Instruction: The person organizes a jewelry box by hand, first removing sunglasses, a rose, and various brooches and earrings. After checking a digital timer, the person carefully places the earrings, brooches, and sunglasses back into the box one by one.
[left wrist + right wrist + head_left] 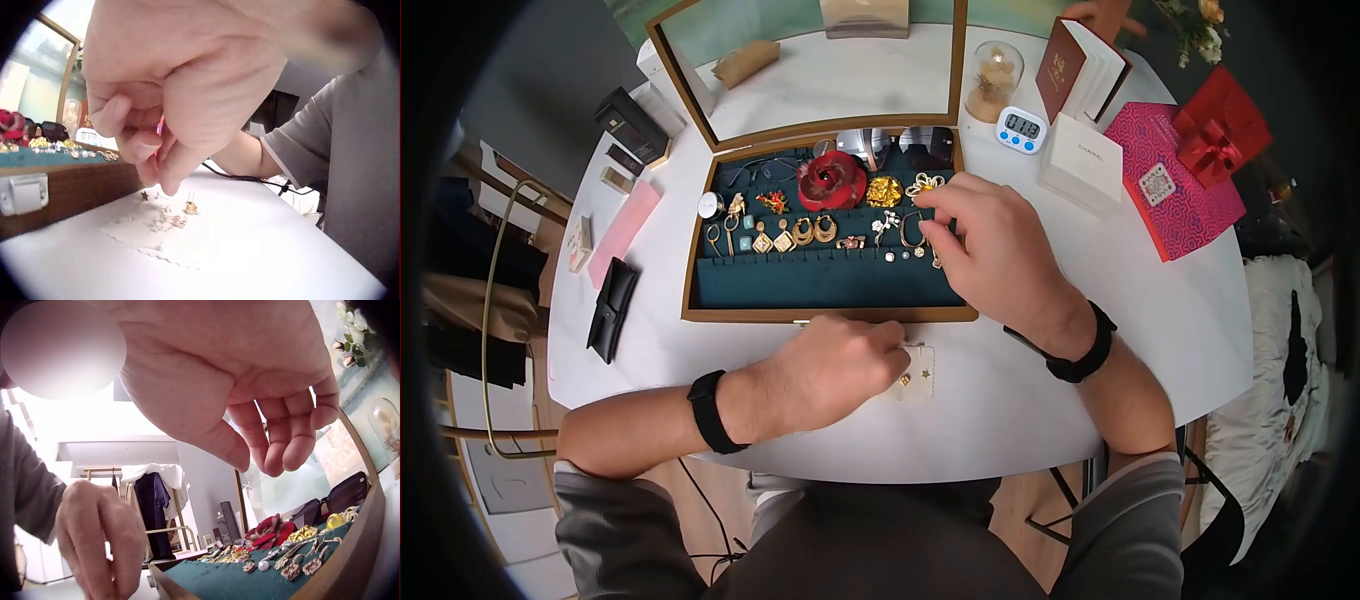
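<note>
My left hand (pixel 830 370) is bent over the left edge of a small pale card (pixel 917 388) in front of the jewelry box (pixel 830 315). In the left wrist view, its thumb and a fingertip meet just above small earrings (pixel 164 220) on the card (pixel 134 234); whether they pinch something is hidden. Over the right side of the box hovers my right hand (pixel 1000 245), fingers loosely bent and apart, holding nothing visible, near a gold flower piece (pixel 924 184) and a hoop. The right wrist view shows that hand (pixel 231 381) above the jewelry rows.
The box's glass lid (pixel 820 80) stands raised. Inside are a red flower (pixel 832 180), earrings and sunglasses (pixel 926 146). A black pouch (pixel 613 310) and small boxes lie left; a timer (pixel 1021 130), white box (pixel 1081 165) and pink bag (pixel 1175 190) are right.
</note>
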`<state>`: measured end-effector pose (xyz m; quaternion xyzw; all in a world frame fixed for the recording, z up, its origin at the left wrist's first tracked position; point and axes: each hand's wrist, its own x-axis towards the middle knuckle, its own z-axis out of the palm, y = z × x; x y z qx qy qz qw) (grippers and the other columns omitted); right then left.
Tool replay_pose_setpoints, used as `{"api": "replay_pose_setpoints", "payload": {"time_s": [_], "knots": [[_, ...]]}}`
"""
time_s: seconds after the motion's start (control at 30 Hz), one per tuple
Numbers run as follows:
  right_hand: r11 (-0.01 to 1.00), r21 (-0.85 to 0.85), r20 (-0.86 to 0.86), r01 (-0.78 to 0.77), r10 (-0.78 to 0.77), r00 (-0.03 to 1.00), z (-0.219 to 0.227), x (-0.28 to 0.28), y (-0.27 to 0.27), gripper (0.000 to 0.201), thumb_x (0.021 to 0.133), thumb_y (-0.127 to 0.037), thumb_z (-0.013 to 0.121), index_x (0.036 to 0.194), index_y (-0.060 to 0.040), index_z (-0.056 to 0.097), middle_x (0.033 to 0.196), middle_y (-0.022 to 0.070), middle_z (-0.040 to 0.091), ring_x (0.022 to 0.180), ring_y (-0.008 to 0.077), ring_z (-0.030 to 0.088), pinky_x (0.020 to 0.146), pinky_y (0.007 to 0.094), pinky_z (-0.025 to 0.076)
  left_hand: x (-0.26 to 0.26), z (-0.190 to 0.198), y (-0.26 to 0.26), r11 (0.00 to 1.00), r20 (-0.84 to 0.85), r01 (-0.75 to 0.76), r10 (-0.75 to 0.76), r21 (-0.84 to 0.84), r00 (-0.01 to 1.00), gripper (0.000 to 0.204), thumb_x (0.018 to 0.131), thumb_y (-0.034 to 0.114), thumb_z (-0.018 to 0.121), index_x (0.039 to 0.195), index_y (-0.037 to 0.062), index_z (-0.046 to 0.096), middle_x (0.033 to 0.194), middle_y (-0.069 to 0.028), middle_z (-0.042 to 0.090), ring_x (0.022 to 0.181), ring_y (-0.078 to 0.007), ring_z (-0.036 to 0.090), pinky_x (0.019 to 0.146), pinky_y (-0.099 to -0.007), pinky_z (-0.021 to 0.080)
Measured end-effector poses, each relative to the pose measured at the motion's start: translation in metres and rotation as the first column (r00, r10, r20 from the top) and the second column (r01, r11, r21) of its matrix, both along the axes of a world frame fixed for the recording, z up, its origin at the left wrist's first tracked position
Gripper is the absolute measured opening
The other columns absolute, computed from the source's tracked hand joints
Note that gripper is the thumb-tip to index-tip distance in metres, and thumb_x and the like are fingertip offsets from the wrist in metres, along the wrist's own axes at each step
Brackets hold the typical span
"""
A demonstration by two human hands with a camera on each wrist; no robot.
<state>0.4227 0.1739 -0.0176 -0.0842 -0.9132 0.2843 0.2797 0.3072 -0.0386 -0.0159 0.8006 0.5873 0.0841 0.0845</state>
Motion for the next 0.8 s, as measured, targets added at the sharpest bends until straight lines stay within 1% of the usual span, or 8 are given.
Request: {"api": "replay_pose_setpoints", "payload": {"time_s": [0.07, 0.13, 0.27, 0.33, 0.47, 0.53, 0.73, 0.8], "knots": [[1.000, 0.018, 0.004, 0.000, 0.000, 1.000, 0.000, 0.000, 0.000, 0.015, 0.094, -0.003, 0.075, 0.108, 0.0035, 0.076, 0.089, 0.0138, 0.069, 0.068, 0.0288, 0.070, 0.064, 0.0388, 0.054, 0.004, -0.006, -0.003, 0.999, -0.004, 0.009, -0.009, -0.032, 1.000, 0.017, 0.081, 0.004, 0.071, 0.097, -0.0020, 0.072, 0.094, -0.0112, 0.065, 0.082, -0.0279, 0.074, 0.069, -0.0390, 0.062], [1.000, -0.001, 0.027, -0.002, 0.002, 1.000, 0.000, 0.000, 0.000, 0.010, 0.093, -0.008, 0.073, 0.100, -0.0020, 0.074, 0.094, 0.0133, 0.069, 0.085, 0.0379, 0.067, 0.080, 0.0474, 0.052, 0.007, -0.011, -0.004, 0.998, -0.007, 0.017, -0.017, -0.064, 1.000, 0.017, 0.082, 0.004, 0.070, 0.097, -0.0017, 0.072, 0.093, -0.0114, 0.065, 0.082, -0.0284, 0.074, 0.069, -0.0395, 0.062], [1.000, 0.001, 0.033, -0.002, 0.002, 0.999, 0.001, 0.000, -0.001, 0.010, 0.093, -0.009, 0.073, 0.100, -0.0020, 0.075, 0.095, 0.0131, 0.070, 0.086, 0.0375, 0.068, 0.080, 0.0472, 0.052, 0.012, -0.015, -0.001, 0.998, 0.007, 0.021, -0.020, -0.059, 1.000, 0.014, 0.081, 0.006, 0.071, 0.093, -0.0013, 0.071, 0.092, -0.0108, 0.065, 0.081, -0.0289, 0.074, 0.069, -0.0398, 0.063], [1.000, 0.016, 0.013, -0.006, 0.006, 1.000, 0.001, 0.000, -0.001, 0.015, 0.094, -0.003, 0.076, 0.107, 0.0042, 0.076, 0.090, 0.0151, 0.071, 0.069, 0.0295, 0.071, 0.064, 0.0393, 0.054, 0.013, -0.016, 0.000, 0.998, -0.001, 0.023, -0.023, -0.057, 1.000, 0.013, 0.081, 0.006, 0.071, 0.091, -0.0012, 0.071, 0.092, -0.0107, 0.065, 0.081, -0.0289, 0.074, 0.069, -0.0398, 0.063], [1.000, 0.021, 0.029, -0.002, 0.001, 1.000, 0.000, 0.000, -0.001, 0.015, 0.094, -0.003, 0.076, 0.107, 0.0043, 0.076, 0.091, 0.0153, 0.071, 0.068, 0.0295, 0.071, 0.063, 0.0391, 0.054, 0.012, -0.019, 0.000, 0.999, 0.025, 0.020, -0.019, -0.027, 1.000, 0.010, 0.081, 0.006, 0.072, 0.087, -0.0008, 0.069, 0.090, -0.0105, 0.065, 0.080, -0.0285, 0.073, 0.069, -0.0397, 0.062], [1.000, 0.009, 0.056, -0.005, 0.005, 0.998, -0.002, 0.000, -0.001, 0.012, 0.093, -0.010, 0.073, 0.101, -0.0021, 0.076, 0.097, 0.0130, 0.072, 0.088, 0.0373, 0.069, 0.081, 0.0475, 0.052, 0.011, -0.018, 0.000, 0.999, 0.030, 0.028, -0.027, -0.038, 0.999, 0.008, 0.082, 0.005, 0.073, 0.087, -0.0005, 0.069, 0.090, -0.0105, 0.064, 0.079, -0.0284, 0.073, 0.069, -0.0401, 0.062], [1.000, 0.031, 0.031, 0.000, -0.001, 1.000, -0.002, 0.000, -0.001, 0.011, 0.092, -0.009, 0.073, 0.101, -0.0021, 0.076, 0.096, 0.0137, 0.071, 0.087, 0.0381, 0.068, 0.080, 0.0475, 0.053, -0.004, 0.008, 0.003, 0.996, 0.282, -0.092, 0.091, -0.010, 0.955, 0.010, 0.085, 0.000, 0.078, 0.091, 0.0014, 0.071, 0.092, -0.0100, 0.070, 0.077, -0.0268, 0.072, 0.068, -0.0394, 0.060], [0.999, 0.029, -0.002, -0.034, 0.034, 0.999, -0.002, 0.000, -0.003, 0.010, 0.092, -0.008, 0.074, 0.100, -0.0021, 0.075, 0.095, 0.0135, 0.071, 0.087, 0.0380, 0.068, 0.079, 0.0467, 0.052, -0.014, 0.020, 0.005, 0.972, 0.434, -0.218, 0.233, -0.083, 0.870, 0.014, 0.082, -0.004, 0.078, 0.093, 0.0016, 0.072, 0.090, -0.0095, 0.073, 0.073, -0.0250, 0.072, 0.066, -0.0366, 0.059]]}}
